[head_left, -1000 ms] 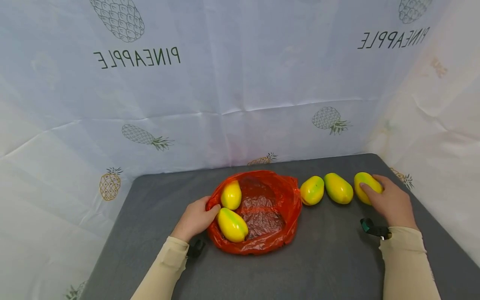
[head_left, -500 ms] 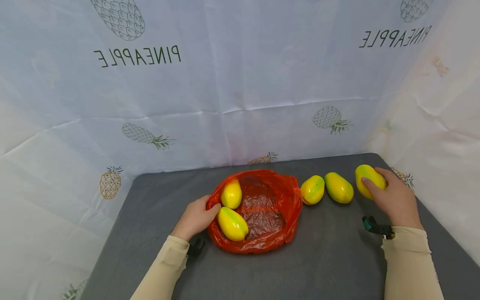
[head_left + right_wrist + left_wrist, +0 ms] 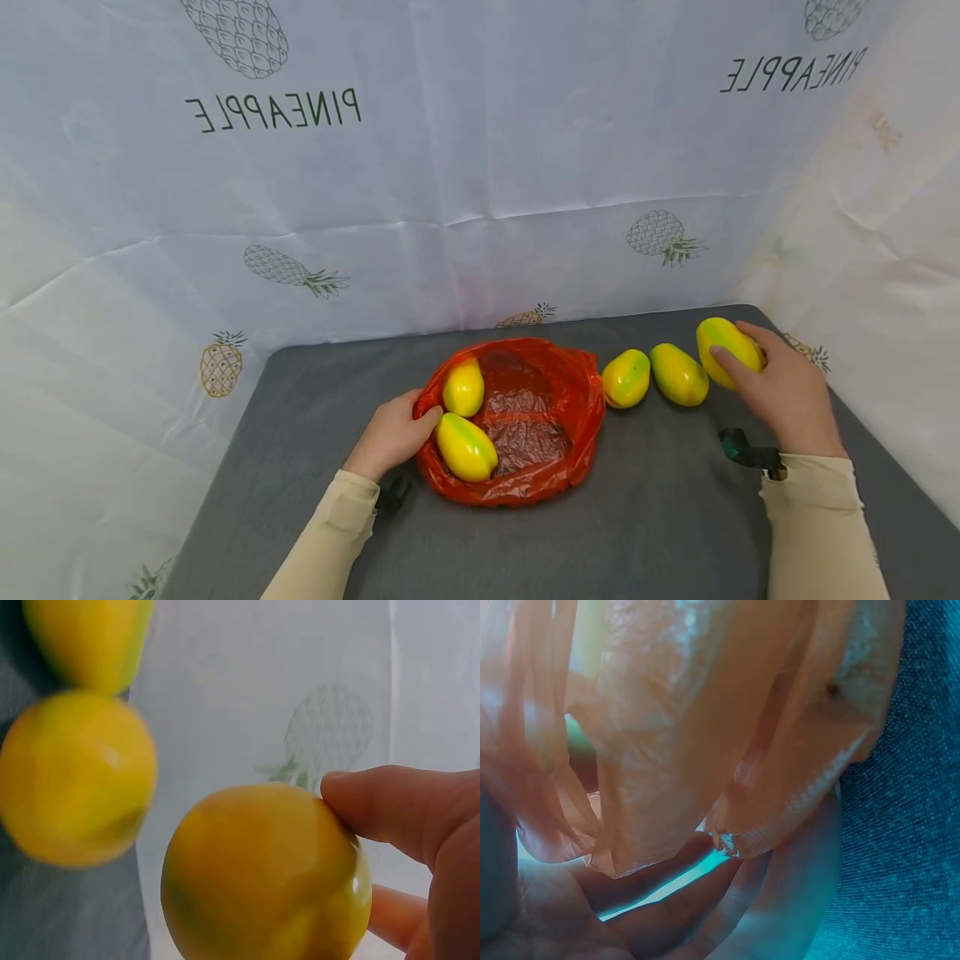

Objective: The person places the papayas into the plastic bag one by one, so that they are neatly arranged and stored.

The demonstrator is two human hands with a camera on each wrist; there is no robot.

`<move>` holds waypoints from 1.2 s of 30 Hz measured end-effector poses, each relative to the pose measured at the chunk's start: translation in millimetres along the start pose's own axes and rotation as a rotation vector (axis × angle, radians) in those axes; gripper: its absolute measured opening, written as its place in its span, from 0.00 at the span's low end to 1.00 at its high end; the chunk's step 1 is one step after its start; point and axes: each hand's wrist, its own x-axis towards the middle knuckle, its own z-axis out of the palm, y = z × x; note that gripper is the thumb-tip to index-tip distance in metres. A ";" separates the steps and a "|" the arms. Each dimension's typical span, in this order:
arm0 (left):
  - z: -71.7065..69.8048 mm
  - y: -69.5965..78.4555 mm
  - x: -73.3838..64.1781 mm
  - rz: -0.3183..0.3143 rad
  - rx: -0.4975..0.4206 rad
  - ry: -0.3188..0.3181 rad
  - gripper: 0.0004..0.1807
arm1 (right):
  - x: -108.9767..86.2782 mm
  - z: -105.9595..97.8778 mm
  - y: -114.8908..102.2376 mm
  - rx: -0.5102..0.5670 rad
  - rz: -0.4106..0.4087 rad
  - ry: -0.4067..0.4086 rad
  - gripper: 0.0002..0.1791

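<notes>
My left hand (image 3: 393,437) pinches the left rim of a red plastic bag (image 3: 525,492), thumb inside and fingers outside. Two yellow-green mangoes, one farther back (image 3: 463,388) and one nearer (image 3: 463,450), lie in the bag at its left side. My right hand (image 3: 802,396) grips another mango (image 3: 714,337) between thumb and fingers, raised above the table. In the right wrist view this mango (image 3: 255,870) fills the lower middle, beside the fingers. Thin bag plastic (image 3: 667,735) covers most of the left wrist view, over the curled fingers.
Right of the bag lie two more mangoes, one against its rim (image 3: 626,379) and one beside it (image 3: 678,375). All stand on a dark grey table (image 3: 637,517). White cloth printed with pineapples (image 3: 487,150) hangs behind and along both sides.
My right hand has lifted its mango off the table and moved it slightly left, near the neighbouring mango. The left hand and bag stay in place.
</notes>
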 end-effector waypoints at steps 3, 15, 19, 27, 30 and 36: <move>-1.5 -1.8 -0.9 -0.004 0.006 0.011 0.25 | -2.6 5.6 -17.2 -0.001 -0.032 -0.015 0.48; -3.3 -2.3 -3.0 -0.002 -0.008 0.003 0.25 | -23.1 23.6 -89.7 0.028 -0.226 -0.038 0.43; -3.9 -3.6 -2.6 -0.003 -0.013 0.005 0.24 | -24.2 30.1 -115.0 0.049 -0.257 -0.041 0.42; -5.6 -1.8 -4.1 0.010 -0.018 0.005 0.24 | -26.8 39.5 -164.0 0.117 -0.297 -0.075 0.41; -4.8 -1.3 -3.9 0.014 -0.025 0.002 0.24 | -27.0 49.5 -177.0 0.129 -0.321 -0.092 0.40; -5.1 0.2 -3.6 0.021 -0.034 0.001 0.24 | -27.5 73.4 -196.5 0.136 -0.352 -0.152 0.37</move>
